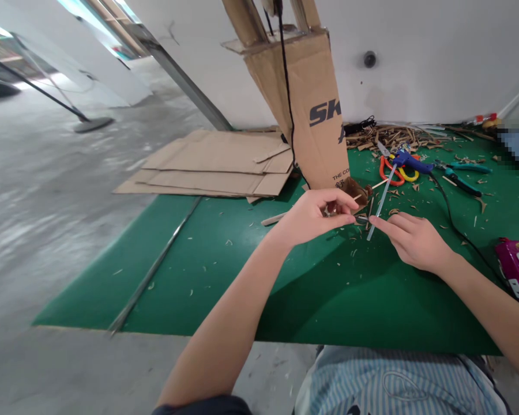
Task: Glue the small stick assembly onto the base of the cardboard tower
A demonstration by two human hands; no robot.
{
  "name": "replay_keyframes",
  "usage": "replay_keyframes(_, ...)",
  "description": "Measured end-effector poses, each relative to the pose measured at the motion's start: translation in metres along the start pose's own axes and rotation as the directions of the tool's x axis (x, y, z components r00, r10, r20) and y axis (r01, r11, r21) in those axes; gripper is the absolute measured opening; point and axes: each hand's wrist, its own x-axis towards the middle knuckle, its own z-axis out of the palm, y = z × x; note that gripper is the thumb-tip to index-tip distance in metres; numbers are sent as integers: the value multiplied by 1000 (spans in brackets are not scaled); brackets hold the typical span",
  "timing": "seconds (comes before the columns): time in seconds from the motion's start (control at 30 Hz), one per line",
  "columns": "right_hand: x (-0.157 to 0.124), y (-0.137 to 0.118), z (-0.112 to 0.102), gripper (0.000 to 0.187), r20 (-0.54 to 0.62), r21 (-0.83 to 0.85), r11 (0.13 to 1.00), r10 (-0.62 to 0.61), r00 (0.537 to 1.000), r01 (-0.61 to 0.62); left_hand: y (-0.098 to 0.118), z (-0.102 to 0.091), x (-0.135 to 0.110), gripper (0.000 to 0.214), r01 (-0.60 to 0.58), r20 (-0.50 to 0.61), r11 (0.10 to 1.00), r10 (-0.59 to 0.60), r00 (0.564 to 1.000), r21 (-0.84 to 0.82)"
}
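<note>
I'm watching the left hand [312,219] and the right hand [415,242] working close together, right of the middle of the green tabletop [190,288]. The left hand's fingers are curled in a tight pinch around a small dark piece [361,219], which is too small for me to identify, while the right hand's fingers [389,227] are stretching toward it, touching it or stopping just short; I cannot tell which. I'm worried that the piece is slipping from so small a pinch and getting lost among the wood scraps [384,137] scattered nearby. A long pale rod [381,202] is lying right beside the right fingertips, so a careless shift could knock it aside. Toward the far edge, the orange-handled scissors [390,173] are sitting close enough that a reach could bring a hand against their blades. The glue gun [409,162] is also a concern: its black cord [461,233] is trailing toward the right edge, and a wrist catching it could drag the gun across the tools.
</note>
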Motion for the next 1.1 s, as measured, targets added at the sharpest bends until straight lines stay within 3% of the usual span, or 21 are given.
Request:
replay_keyframes(0.27, -2, 2, 2, 49, 15, 29, 997, 68, 998, -68, -5, 2, 3, 19, -2, -205, 999, -6, 979, -41)
replay_keyframes(0.4, -3, 5, 1, 42, -99, 108, 972, 219, 971, -209, -9, -4, 4, 17, -10, -388, 1000, 12, 922, 8)
replay_keyframes(0.47, -3, 8, 0, 38, -162, 212, 912, 386, 908, -350, -10, -5, 4, 15, -8, -437, 994, 57, 898, 113)
replay_keyframes(0.57, -1, 14, 1, 35, -218, 346, 784, 602, 768, -515, -10, 3, 3, 19, -70, -341, 917, 216, 915, 393)
replay_keyframes(0.63, -1, 19, 2, 35, -243, 372, 729, 674, 698, -574, -12, 13, 3, 21, -141, -201, 774, 328, 923, 618)
replay_keyframes(0.7, -2, 25, 5, 35, -263, 357, 713, 697, 668, -604, -15, 23, 4, 21, -134, -97, 626, 320, 942, 768)
replay_keyframes(0.83, -8, 39, 11, 39, -241, 278, 733, 679, 693, -621, -25, 31, 5, 23, -145, 24, 481, 249, 968, 865)
replay_keyframes(1.1, -21, 54, 24, 63, -33, 26, 801, 599, 800, -598, -29, 19, 5, 27, -78, 20, 356, 163, 986, 931)
